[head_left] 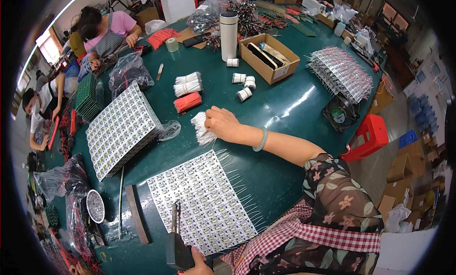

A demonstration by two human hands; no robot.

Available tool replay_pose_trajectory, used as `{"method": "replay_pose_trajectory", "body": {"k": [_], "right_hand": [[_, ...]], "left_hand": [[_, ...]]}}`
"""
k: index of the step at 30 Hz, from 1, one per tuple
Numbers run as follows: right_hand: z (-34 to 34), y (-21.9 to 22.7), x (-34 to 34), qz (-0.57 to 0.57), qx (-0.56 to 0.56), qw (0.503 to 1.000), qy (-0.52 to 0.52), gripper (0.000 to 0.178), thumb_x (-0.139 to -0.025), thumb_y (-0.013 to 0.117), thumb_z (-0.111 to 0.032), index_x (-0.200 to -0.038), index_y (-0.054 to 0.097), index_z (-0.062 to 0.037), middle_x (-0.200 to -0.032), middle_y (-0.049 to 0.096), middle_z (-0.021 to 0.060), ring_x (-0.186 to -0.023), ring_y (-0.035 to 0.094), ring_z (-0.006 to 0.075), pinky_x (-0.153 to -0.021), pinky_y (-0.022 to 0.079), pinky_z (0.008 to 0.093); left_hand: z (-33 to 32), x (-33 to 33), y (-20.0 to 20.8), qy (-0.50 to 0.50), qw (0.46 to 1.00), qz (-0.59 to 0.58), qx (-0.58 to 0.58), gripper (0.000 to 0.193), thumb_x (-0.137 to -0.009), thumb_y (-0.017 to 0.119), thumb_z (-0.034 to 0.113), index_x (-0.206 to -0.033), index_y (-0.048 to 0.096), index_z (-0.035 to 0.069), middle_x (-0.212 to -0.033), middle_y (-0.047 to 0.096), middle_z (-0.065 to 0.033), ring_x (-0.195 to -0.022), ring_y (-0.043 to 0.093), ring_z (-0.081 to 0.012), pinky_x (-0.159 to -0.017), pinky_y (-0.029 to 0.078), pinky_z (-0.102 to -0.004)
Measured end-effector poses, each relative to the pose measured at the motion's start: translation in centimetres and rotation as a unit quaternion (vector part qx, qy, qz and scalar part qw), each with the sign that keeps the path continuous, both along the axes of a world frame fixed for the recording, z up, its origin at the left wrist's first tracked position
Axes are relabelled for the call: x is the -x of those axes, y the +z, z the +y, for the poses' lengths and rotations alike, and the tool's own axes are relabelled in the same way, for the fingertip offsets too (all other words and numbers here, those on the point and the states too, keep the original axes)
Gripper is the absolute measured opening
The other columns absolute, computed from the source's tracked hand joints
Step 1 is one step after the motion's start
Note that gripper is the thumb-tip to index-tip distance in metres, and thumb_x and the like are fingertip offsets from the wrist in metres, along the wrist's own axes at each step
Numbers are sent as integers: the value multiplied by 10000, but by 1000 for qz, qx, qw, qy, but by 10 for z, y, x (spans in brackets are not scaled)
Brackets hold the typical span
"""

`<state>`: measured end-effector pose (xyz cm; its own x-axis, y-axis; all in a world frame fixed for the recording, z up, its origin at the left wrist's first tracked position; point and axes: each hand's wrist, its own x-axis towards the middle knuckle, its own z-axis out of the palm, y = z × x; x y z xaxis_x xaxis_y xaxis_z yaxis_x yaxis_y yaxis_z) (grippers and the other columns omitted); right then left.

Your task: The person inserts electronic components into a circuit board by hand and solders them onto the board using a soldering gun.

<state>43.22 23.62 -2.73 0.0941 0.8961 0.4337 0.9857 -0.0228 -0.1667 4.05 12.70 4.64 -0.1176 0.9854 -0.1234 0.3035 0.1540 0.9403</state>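
My left hand (198,267), at the lower edge, is wrapped round a dark gun-shaped tool (177,249) with a narrow metal tip, probably a soldering gun. The tip lies over a white LED board panel (202,199), printed with rows of small LEDs. Thin white wires stick out along the panel's right edge. Beyond the panel, my right hand (221,124) has its fingers pinched at a loose bunch of white wires (202,131); how many it grips is hidden. A jade-coloured bangle (260,139) circles my right wrist.
Stacked LED panels (124,127) stand left, beside a metal strip (137,214) and a white cup (95,206). Ahead are wire bundles (187,84), a white flask (229,37) and a cardboard box (270,58). A small fan (339,113) sits right. Co-workers (107,30) work at the left.
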Motion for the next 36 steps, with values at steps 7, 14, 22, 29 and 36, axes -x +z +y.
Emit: {"method": "replay_pose_trajectory", "body": {"k": [7, 14, 22, 29, 36], "right_hand": [[3, 4, 5, -17, 3, 999, 33, 55, -721, 727, -113, -749, 690, -84, -870, 582, 42, -928, 559, 236, -749, 474, 368], [4, 4, 8, -37, -18, 998, 41, 35, -724, 664, -78, -692, 677, -81, -857, 606, 38, -911, 551, 225, -729, 445, 363], [0, 5, 9, -48, -31, 998, 20, 34, -742, 693, -99, -749, 660, -103, -780, 610, 19, -881, 546, 197, -729, 391, 352], [0, 0, 3, -18, -55, 998, 21, 49, -773, 652, -58, -777, 646, -107, -812, 595, 33, -885, 545, 216, -742, 395, 363], [-11, 23, 4, 8, -36, 999, 25, 90, -778, 614, -22, -813, 617, -105, -835, 584, 28, -901, 538, 227, -750, 401, 368]], "left_hand": [[0, -7, 7, 17, 999, -26, -20, 486, -788, 788, 29, -1197, 568, -116, -1138, 655, -199, -967, 647, -257, -876, 526, -375], [-2, -5, 7, 20, 1000, 8, -9, 497, -774, 796, 18, -1195, 570, -119, -1127, 659, -197, -950, 648, -256, -866, 531, -375], [-1, -2, -1, 21, 999, -5, -30, 483, -776, 784, -2, -1194, 574, -121, -1132, 658, -194, -956, 648, -253, -863, 531, -377], [0, -7, 6, 3, 998, -24, -50, 472, -790, 765, -9, -1206, 570, -114, -1136, 655, -186, -947, 646, -242, -848, 533, -365], [0, 4, -12, 2, 997, -47, -57, 431, -806, 760, 3, -1182, 584, -112, -1088, 665, -175, -903, 647, -232, -817, 541, -347]]}}
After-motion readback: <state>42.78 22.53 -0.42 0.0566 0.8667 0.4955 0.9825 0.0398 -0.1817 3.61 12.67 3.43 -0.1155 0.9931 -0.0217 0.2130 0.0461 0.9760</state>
